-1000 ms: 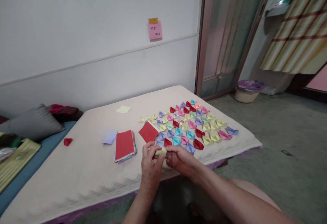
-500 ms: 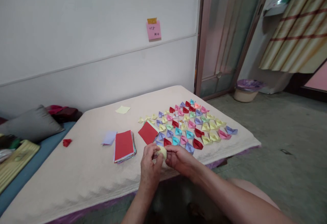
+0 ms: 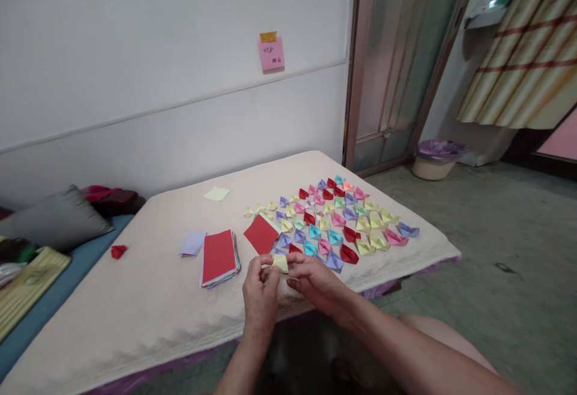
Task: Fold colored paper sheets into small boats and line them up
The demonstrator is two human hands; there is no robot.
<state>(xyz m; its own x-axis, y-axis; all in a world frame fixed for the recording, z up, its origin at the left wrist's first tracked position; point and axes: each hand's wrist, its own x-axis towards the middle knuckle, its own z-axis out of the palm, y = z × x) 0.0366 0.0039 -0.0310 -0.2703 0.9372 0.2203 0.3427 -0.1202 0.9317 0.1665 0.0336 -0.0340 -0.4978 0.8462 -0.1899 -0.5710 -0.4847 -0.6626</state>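
Observation:
Both hands pinch a small pale yellow folded paper piece (image 3: 280,263) just above the near edge of the cream mattress (image 3: 148,305). My left hand (image 3: 260,296) grips its left side with thumb and fingers closed. My right hand (image 3: 315,281) grips its right side the same way. Just beyond the hands lie several folded paper boats (image 3: 336,217) in red, yellow, pink, blue, purple and green, set out in rows. A loose red paper square (image 3: 261,233) lies beside them, and a stack of coloured paper (image 3: 219,257) with a red top sheet lies to the left.
A lilac sheet (image 3: 193,243), a yellow sheet (image 3: 217,193) and a red paper scrap (image 3: 118,251) lie apart on the bedding. A grey pillow (image 3: 56,217) is at far left. A pink note (image 3: 271,53) hangs on the wall. A lined bin (image 3: 435,159) stands by the door.
The yellow paper piece has been turned and shifted slightly up and left between my fingers; my left hand dropped a little lower. Everything on the mattress is unmoved.

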